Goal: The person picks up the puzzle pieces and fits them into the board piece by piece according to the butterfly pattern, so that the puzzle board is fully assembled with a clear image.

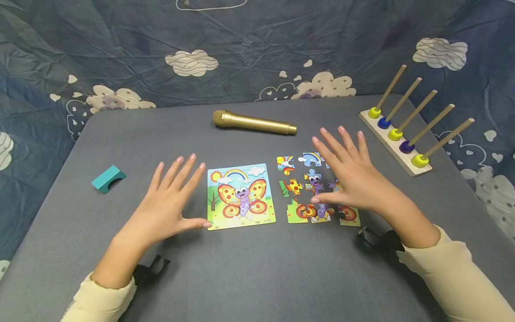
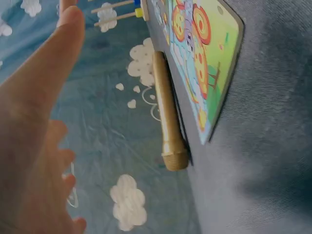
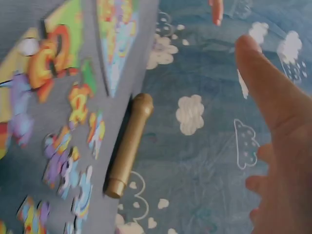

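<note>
Place: play corner, wider room hidden
Cloth [image 1: 249, 36]: cloud-and-heart print, beyond left hand [image 1: 165, 214] and right hand [image 1: 356, 183]
Tabletop [image 1: 241, 273]: grey, beneath them
Butterfly picture [image 1: 241, 197]: between them
Peg stacker [image 1: 392, 144]: beyond right hand

The right hand [image 1: 354, 185] hides parts of some puzzle pieces [image 1: 315, 183] toward the worktop [image 1: 249, 277]'s right edge. The worktop's near edge is cut off. The dark mark [image 1: 267, 220] on the butterfly board [image 1: 243, 196] is too small to read. The right wrist view shows pieces blurred.

Open passage lies between my left hand [image 1: 166, 212] and the teal block [image 1: 107, 178]; puzzle pieces [image 1: 316, 180] underlie my right hand [image 1: 354, 183]; outward, a pegged rack [image 1: 394, 145] obstructs.
</note>
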A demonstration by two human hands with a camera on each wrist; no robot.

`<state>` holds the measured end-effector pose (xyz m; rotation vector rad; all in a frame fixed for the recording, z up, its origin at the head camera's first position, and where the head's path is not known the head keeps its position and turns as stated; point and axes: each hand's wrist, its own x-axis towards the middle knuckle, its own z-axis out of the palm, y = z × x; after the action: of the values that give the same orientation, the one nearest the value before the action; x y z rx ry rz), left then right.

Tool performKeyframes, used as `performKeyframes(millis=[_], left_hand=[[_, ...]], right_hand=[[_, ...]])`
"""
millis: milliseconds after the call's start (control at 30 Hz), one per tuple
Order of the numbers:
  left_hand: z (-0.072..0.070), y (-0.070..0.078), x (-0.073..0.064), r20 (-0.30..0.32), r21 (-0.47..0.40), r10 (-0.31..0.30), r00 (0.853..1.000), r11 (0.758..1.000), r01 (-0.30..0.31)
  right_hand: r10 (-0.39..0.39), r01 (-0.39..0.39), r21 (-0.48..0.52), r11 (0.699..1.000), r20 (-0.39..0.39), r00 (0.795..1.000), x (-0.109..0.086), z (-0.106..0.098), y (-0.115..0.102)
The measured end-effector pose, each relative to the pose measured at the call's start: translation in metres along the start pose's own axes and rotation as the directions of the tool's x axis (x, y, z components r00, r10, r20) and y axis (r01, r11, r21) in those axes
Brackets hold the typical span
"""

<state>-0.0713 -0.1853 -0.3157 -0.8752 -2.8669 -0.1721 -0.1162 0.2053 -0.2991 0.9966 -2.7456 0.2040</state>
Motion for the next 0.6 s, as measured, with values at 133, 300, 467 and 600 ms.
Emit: performKeyframes(millis=[133, 300, 467, 600], left_hand=[[0.009, -0.005, 0.002, 0.04, -0.255, -0.048, 0.998, 0.965, 0.057], [0.026, -0.011, 0.005, 0.123, -0.522, -0.108, 0.987, 0.839, 0.157], [0.046, -0.013, 0.008, 0.143, -0.581, -0.141, 0.98, 0.789, 0.198], [0.061, -0.015, 0.008, 0.181, -0.579, -0.167, 0.969, 0.779, 0.242]], right_hand=[[0.021, -0.012, 0.157, 0.988, -0.06, 0.998, 0.017, 0.009, 0.002], [0.082, -0.064, 0.364, 0.929, -0.033, 0.996, 0.036, 0.03, 0.005], [0.157, -0.178, 0.49, 0.853, 0.084, 0.984, 0.048, 0.051, 0.008], [0.166, -0.212, 0.529, 0.821, 0.135, 0.977, 0.051, 0.068, 0.013]])
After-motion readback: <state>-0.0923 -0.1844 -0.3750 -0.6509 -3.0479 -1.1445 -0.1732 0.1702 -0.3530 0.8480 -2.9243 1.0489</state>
